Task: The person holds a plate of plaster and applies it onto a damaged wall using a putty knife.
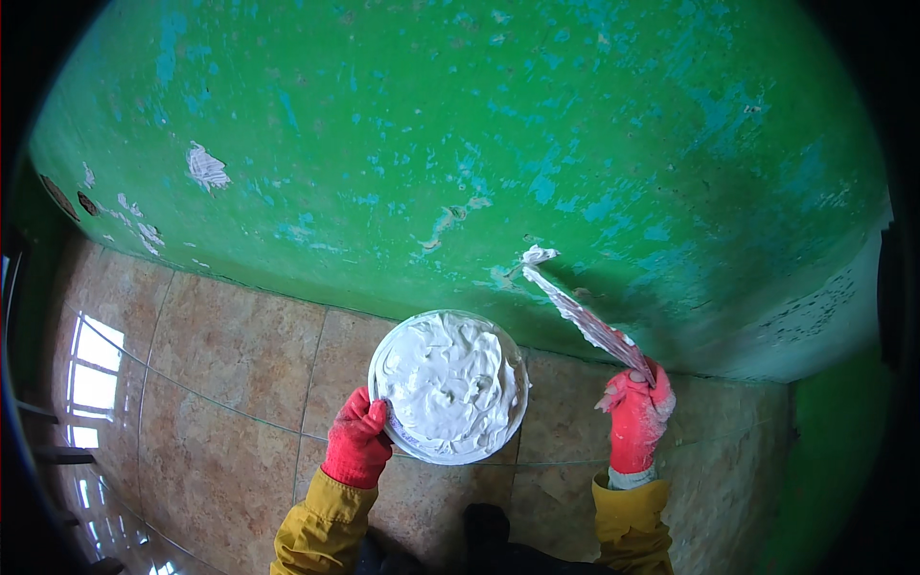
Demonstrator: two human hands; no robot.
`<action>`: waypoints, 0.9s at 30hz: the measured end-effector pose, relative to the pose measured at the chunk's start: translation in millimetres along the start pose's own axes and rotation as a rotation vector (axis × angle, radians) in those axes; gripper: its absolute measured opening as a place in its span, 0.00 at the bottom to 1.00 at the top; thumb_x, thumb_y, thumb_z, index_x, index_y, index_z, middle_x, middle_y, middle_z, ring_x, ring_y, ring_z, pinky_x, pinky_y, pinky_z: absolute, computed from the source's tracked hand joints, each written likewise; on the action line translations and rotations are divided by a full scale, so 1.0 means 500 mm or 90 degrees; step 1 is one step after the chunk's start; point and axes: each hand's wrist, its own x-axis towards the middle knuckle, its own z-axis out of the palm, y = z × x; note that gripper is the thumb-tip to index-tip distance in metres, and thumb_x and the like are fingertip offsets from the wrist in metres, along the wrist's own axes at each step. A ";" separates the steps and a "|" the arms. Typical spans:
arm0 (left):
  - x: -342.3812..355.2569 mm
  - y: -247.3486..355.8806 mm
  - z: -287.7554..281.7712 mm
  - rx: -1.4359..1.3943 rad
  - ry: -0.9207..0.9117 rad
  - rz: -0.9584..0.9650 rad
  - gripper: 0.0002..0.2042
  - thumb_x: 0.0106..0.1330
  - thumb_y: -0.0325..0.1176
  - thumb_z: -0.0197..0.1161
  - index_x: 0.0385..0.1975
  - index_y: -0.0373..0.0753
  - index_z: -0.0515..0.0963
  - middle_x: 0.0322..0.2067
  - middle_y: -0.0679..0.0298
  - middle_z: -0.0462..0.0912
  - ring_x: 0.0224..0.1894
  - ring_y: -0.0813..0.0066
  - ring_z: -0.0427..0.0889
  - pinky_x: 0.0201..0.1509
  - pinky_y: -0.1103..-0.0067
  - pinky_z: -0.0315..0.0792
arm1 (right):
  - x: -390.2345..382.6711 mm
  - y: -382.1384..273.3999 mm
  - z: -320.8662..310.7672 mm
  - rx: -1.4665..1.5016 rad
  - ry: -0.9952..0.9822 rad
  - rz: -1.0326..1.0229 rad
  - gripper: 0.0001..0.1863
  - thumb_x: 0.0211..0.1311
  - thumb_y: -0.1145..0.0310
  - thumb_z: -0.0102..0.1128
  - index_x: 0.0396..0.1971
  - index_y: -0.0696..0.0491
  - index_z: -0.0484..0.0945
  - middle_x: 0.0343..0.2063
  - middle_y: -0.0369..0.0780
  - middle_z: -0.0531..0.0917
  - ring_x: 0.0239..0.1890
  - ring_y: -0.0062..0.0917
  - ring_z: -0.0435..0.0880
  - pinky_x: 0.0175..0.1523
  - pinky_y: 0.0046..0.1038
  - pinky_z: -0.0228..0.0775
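The knife's handle (640, 369) was buried inside the right glove (634, 414), so the grip was hard to read. White filler covered the whole plate (448, 385), hiding its face. Both yellow sleeves (316, 527) ran off the bottom edge.

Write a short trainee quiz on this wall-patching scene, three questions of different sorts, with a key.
1. True or false: the left hand holds the round plate of white filler by its rim.
2. Multiple choice: where does the tip of the scraper in the right hand rest? A) in the filler on the plate B) against the green wall C) on the tiled floor
3. Fill in: both hands wear ____ gloves, with yellow sleeves below them.

Key: 1 true; 2 B; 3 red.
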 end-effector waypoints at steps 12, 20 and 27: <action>-0.011 0.007 -0.002 0.023 0.007 0.006 0.15 0.59 0.34 0.55 0.42 0.32 0.67 0.40 0.61 0.75 0.42 0.72 0.73 0.49 0.77 0.65 | -0.004 0.023 0.040 0.004 0.056 -0.043 0.15 0.50 0.80 0.47 0.41 0.64 0.69 0.20 0.41 0.73 0.18 0.26 0.73 0.18 0.23 0.67; 0.005 -0.002 -0.008 0.011 -0.019 -0.008 0.16 0.60 0.33 0.54 0.45 0.32 0.66 0.44 0.60 0.74 0.45 0.70 0.72 0.52 0.75 0.63 | -0.017 0.021 0.029 0.090 0.097 -0.070 0.08 0.54 0.75 0.47 0.35 0.58 0.68 0.17 0.41 0.72 0.14 0.26 0.70 0.16 0.25 0.65; 0.015 -0.011 -0.014 0.015 -0.021 -0.018 0.14 0.61 0.32 0.53 0.43 0.33 0.67 0.42 0.61 0.75 0.43 0.72 0.73 0.51 0.76 0.64 | 0.006 0.017 0.029 0.211 0.034 0.054 0.05 0.56 0.72 0.49 0.33 0.54 0.67 0.14 0.40 0.72 0.11 0.24 0.69 0.14 0.25 0.64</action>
